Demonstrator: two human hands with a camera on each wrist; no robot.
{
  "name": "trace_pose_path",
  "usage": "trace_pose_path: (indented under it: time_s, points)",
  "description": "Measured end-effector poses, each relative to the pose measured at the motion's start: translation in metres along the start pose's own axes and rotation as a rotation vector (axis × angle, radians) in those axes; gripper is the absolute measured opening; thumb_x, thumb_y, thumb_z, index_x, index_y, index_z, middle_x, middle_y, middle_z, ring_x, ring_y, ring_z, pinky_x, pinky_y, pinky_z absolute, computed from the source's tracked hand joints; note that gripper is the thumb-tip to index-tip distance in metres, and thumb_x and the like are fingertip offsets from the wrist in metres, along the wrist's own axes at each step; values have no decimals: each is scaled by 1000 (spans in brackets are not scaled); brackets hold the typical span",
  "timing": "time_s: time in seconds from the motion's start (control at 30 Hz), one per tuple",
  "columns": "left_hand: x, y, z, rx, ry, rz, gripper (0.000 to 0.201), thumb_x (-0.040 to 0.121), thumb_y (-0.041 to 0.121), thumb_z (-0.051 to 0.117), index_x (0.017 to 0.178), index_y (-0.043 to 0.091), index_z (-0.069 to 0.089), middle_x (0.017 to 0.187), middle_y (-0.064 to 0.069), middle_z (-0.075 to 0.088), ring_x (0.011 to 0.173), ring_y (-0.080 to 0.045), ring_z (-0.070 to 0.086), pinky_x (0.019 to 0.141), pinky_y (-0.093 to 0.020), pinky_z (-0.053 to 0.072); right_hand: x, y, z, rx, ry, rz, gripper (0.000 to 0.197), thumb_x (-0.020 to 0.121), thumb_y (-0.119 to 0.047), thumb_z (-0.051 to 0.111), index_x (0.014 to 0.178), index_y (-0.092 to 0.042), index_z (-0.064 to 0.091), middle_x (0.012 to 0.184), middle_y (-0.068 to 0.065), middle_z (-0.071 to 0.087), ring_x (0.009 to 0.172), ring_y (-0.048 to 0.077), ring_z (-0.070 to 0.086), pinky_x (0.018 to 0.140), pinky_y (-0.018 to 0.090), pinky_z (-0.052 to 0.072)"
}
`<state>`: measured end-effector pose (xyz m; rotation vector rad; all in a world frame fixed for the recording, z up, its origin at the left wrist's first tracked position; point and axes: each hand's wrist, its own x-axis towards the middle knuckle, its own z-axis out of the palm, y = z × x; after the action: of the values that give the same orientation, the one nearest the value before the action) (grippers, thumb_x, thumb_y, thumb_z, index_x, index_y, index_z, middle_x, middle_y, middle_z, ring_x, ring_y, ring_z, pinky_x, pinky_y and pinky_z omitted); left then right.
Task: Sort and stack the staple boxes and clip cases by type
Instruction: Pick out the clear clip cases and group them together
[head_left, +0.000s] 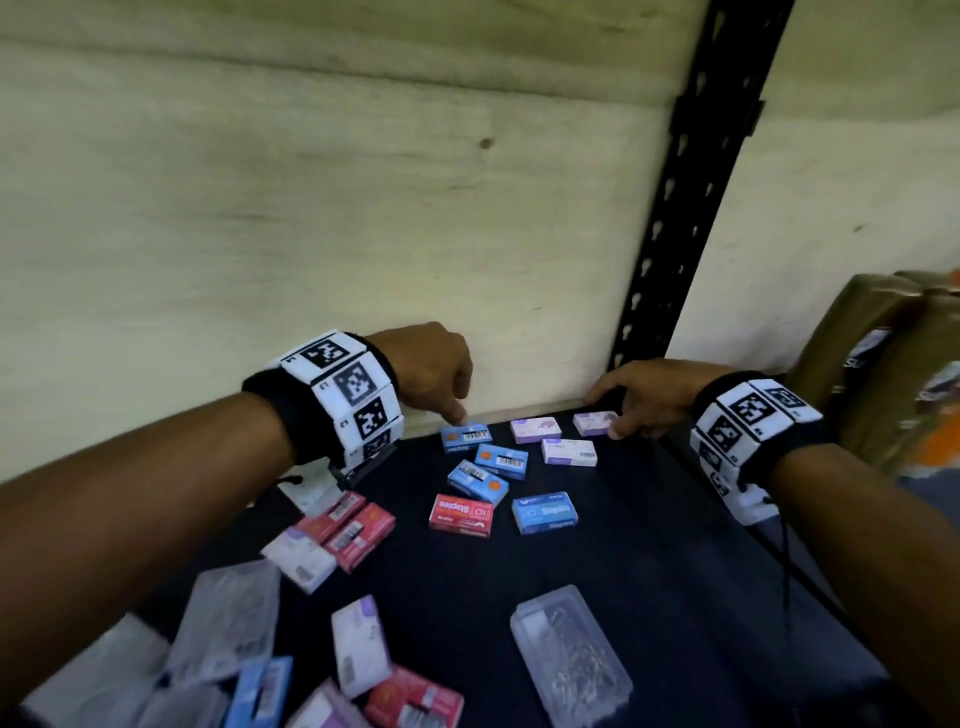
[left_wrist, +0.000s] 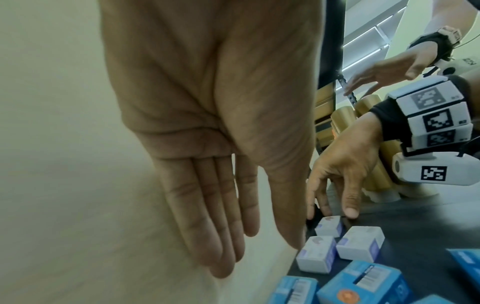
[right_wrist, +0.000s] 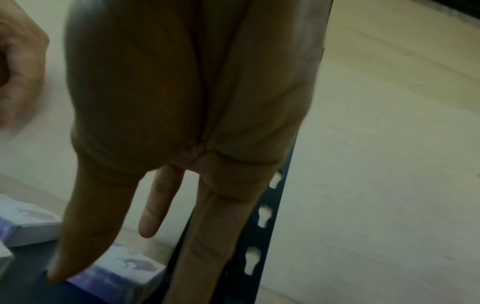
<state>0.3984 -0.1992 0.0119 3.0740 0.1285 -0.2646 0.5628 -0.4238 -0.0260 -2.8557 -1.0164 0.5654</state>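
On the black shelf (head_left: 649, 545) three blue staple boxes (head_left: 466, 436) lie in a loose column at the back. To their right sit three white-and-purple boxes (head_left: 569, 451). My left hand (head_left: 457, 410) hangs over the rearmost blue box, one fingertip touching its far edge; its fingers (left_wrist: 228, 236) are straight and hold nothing. My right hand (head_left: 608, 415) straddles the rightmost white-and-purple box (head_left: 594, 422) (left_wrist: 328, 226) (right_wrist: 124, 269), with straight fingers behind it and the thumb against its near right corner. A red staples box (head_left: 461, 514) and a darker blue one (head_left: 544, 513) lie nearer me.
Clear clip cases (head_left: 569, 654) (head_left: 228, 623) and mixed red, white and blue boxes (head_left: 353, 530) lie scattered at the front and left. A plywood wall backs the shelf, with a black slotted upright (head_left: 675, 234) at its right corner. Cardboard (head_left: 883, 364) stands beyond. Another person's hand (left_wrist: 384, 70) shows past the upright.
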Motion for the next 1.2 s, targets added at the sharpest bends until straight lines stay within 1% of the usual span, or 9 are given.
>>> trace_pose_path:
  time_s: [0.17,0.3,0.43,0.57,0.73,0.87,1.0,1.1,1.2]
  points:
    - [-42,-26,-4,21,-14,-83,38,83,44,74,114,21,69,111,5,67,93,-12,56,81,-26,44,-22,-18,-1,-101,66,-106,32,85,-32,76,115,-30,64,95,-11,58,95,15,60,82,24,47]
    - [-74,-49,0,61,-65,-178,39,84,46,73,114,21,69,112,4,67,95,-15,58,83,-26,46,-32,-54,-2,-75,70,-181,18,84,-38,76,99,-36,66,99,-8,65,93,14,63,86,28,50]
    - [-102,-75,9,73,-112,-272,36,85,41,72,113,18,70,113,0,69,95,-17,61,84,-28,48,-45,-112,3,-89,63,-340,22,87,-41,73,105,-30,68,97,-10,68,79,8,62,70,23,47]
    - [-123,-93,20,61,-137,-318,36,85,37,74,115,17,70,115,-1,69,96,-17,61,85,-26,47,-55,-170,16,-152,-11,-460,30,86,-43,72,113,-30,67,100,-11,68,88,9,64,78,26,47]
    - [-135,-110,30,80,-124,-388,51,83,43,73,125,16,62,125,-3,62,112,-23,59,88,-28,46,-61,-230,34,-231,-127,-567,43,84,-34,77,123,-26,64,105,-4,66,89,12,59,76,26,41]
    - [-135,-119,39,68,-153,-395,67,79,44,77,136,18,53,133,-3,56,117,-23,55,95,-30,46,-59,-255,42,-295,-205,-595,61,78,-29,83,134,-27,58,118,-1,66,101,17,61,87,27,45]
    - [-134,-119,39,60,-184,-338,67,81,37,77,140,21,50,138,-1,54,123,-23,52,91,-28,41,-56,-266,49,-332,-265,-598,74,74,-28,86,139,-31,53,121,-3,62,102,16,58,99,35,47]
    - [-133,-120,40,64,-193,-305,67,80,35,79,140,24,51,139,2,55,123,-21,53,97,-30,44,-53,-271,55,-348,-288,-600,76,73,-26,87,140,-34,52,126,-3,61,104,16,56,100,38,48]
    - [-131,-123,43,45,-201,-294,67,80,33,79,140,23,51,138,1,56,123,-21,54,100,-32,44,-49,-274,59,-378,-273,-630,74,71,-27,87,137,-35,54,117,-4,62,99,16,56,96,37,50]
